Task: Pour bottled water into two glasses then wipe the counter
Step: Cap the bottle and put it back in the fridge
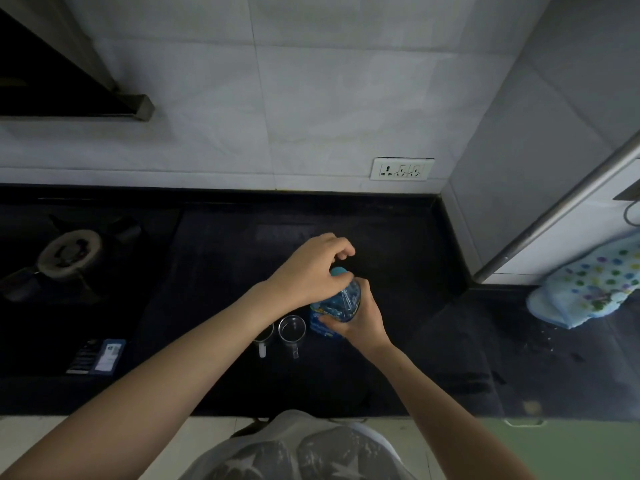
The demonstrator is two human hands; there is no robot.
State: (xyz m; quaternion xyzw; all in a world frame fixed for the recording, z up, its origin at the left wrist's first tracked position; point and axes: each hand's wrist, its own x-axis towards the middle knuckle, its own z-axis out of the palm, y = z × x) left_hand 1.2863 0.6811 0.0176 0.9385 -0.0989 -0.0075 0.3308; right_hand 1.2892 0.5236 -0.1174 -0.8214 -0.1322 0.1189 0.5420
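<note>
I see the water bottle (334, 311) standing upright on the black counter (398, 358), just right of the frame's centre. It is clear ribbed plastic with a glossy blue label around its body and a smooth, round, pale blue cap (337, 271). The right hand (360, 317) wraps around the bottle's body from the right side, fingers curled across the label. The left hand (311, 271) comes over from the left and sits on top of the bottle, thumb and fingers curled about the cap; I cannot tell how firmly they pinch it. The two hands are close together, one above the other on the same bottle.

Just left of the bottle stand two small clear glasses, side by side, each round-mouthed with a short handle pointing toward the lower edge of the frame. The nearer glass (292, 329) is fully visible; the left glass (265, 336) is partly hidden under the left forearm.

The counter is dark, polished stone with faint smears. At the right edge lies a soft folded cloth (585, 289), pale blue with coloured dots. At the left, a round metal gas burner (69, 252) sits in a black hob. A white socket plate (401, 169) is set in the pale tiled wall above.
</note>
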